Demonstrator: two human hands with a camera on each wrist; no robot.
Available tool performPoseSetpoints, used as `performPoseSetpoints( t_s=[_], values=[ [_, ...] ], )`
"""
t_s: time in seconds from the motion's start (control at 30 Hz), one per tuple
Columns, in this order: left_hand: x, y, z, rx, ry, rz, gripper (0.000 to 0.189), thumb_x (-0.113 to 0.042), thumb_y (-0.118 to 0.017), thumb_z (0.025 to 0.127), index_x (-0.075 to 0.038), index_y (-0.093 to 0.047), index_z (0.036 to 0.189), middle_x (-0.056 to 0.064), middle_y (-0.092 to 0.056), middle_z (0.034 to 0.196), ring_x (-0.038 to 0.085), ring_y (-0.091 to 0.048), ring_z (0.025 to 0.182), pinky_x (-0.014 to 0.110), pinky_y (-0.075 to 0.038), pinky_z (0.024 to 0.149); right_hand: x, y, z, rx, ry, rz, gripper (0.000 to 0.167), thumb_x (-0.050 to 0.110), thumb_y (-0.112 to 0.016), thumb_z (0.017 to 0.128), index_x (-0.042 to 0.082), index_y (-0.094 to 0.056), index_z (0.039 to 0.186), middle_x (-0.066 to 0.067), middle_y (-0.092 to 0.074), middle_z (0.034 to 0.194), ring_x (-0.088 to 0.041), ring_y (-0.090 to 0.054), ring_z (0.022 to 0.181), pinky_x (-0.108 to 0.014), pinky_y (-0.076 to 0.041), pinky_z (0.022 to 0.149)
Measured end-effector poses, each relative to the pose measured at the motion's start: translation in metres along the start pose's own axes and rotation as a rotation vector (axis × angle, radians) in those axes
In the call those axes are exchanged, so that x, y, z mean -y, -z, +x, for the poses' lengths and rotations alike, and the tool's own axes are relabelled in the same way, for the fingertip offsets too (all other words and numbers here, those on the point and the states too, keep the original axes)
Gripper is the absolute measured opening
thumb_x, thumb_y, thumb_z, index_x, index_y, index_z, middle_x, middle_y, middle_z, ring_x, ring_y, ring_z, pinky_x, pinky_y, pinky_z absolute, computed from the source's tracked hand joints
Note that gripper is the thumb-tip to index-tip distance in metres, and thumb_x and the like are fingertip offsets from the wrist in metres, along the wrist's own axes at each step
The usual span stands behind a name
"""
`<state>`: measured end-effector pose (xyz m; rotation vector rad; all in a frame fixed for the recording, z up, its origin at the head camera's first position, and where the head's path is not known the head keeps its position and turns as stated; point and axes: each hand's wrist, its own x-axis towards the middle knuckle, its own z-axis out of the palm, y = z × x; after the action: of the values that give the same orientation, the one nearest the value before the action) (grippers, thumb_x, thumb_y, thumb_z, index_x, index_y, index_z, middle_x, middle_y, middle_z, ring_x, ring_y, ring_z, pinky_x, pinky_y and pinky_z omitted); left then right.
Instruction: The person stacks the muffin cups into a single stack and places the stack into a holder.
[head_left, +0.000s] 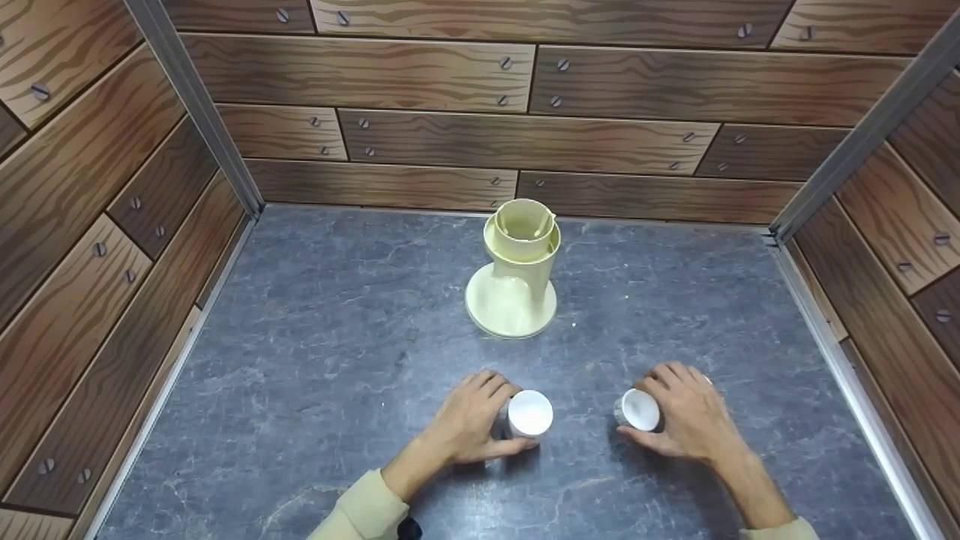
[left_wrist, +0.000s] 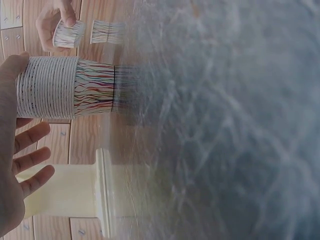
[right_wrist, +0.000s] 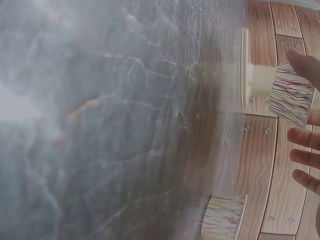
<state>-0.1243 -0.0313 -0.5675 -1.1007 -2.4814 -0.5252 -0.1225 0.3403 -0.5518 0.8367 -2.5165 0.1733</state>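
A stack of paper cups (left_wrist: 55,87), white with wavy coloured lines, stands upright on the table. My left hand (head_left: 474,416) holds it near the top between thumb and index finger, the other fingers spread away in the left wrist view. A single paper cup (head_left: 639,410) of the same pattern is gripped by my right hand (head_left: 686,412) between thumb and fingers. It is tilted and held off the table in the right wrist view (right_wrist: 292,95). One more paper cup (left_wrist: 106,32) stands on the table near my right hand, mostly hidden by it in the head view.
Beyond both hands stands a cream plastic holder (head_left: 514,300) with a round base and an open tube on top. Wood-patterned walls (head_left: 420,75) with metal corner strips enclose the grey marbled table (head_left: 337,322) at the back and sides.
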Motion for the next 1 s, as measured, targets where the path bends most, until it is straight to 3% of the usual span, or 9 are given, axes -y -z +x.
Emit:
performPoseSetpoints(
  t_s=[0.37,0.53,0.7,0.87,1.0],
  values=[
    [0.000,0.000,0.000,-0.012,-0.007,0.006,0.065,-0.071,-0.074,0.083,-0.020,-0.066,0.121,-0.003,-0.069,0.110,0.015,-0.064,0.107,0.032,-0.057,0.094,0.004,-0.003,0.026,-0.064,0.114,0.036,0.063,0.074,-0.079,0.070,0.017,-0.073,0.096,-0.005,-0.068,0.097,-0.026,-0.064,0.093,-0.045,-0.054,0.083],
    [0.000,0.000,0.000,-0.006,-0.002,0.002,0.065,-0.071,-0.074,0.083,-0.019,-0.066,0.122,-0.003,-0.069,0.111,0.015,-0.064,0.108,0.032,-0.057,0.094,0.008,-0.003,0.037,-0.058,0.139,0.057,0.062,0.072,-0.082,0.069,0.019,-0.072,0.098,-0.003,-0.067,0.097,-0.025,-0.063,0.094,-0.044,-0.054,0.083],
    [0.000,0.001,0.000,-0.007,0.000,0.002,0.065,-0.070,-0.076,0.082,-0.019,-0.066,0.121,-0.003,-0.070,0.111,0.015,-0.064,0.108,0.033,-0.058,0.094,0.013,-0.003,0.048,-0.080,0.169,0.059,0.063,0.075,-0.078,0.072,0.019,-0.072,0.100,-0.002,-0.068,0.098,-0.024,-0.063,0.095,-0.041,-0.053,0.079],
    [0.000,0.000,0.000,-0.011,0.002,0.003,0.065,-0.069,-0.078,0.080,-0.019,-0.066,0.120,-0.003,-0.070,0.111,0.014,-0.065,0.107,0.032,-0.058,0.091,0.019,-0.001,0.058,-0.076,0.192,0.085,0.065,0.071,-0.085,0.065,0.018,-0.073,0.102,-0.002,-0.068,0.098,-0.023,-0.062,0.095,-0.039,-0.052,0.079],
    [0.000,-0.001,0.000,-0.015,-0.003,0.003,0.065,-0.070,-0.077,0.081,-0.018,-0.066,0.120,-0.003,-0.070,0.110,0.014,-0.064,0.107,0.032,-0.058,0.091,0.021,0.001,0.067,-0.092,0.211,0.103,0.065,0.072,-0.085,0.066,0.018,-0.072,0.101,-0.002,-0.068,0.098,-0.022,-0.062,0.094,-0.039,-0.052,0.079]
  ],
)
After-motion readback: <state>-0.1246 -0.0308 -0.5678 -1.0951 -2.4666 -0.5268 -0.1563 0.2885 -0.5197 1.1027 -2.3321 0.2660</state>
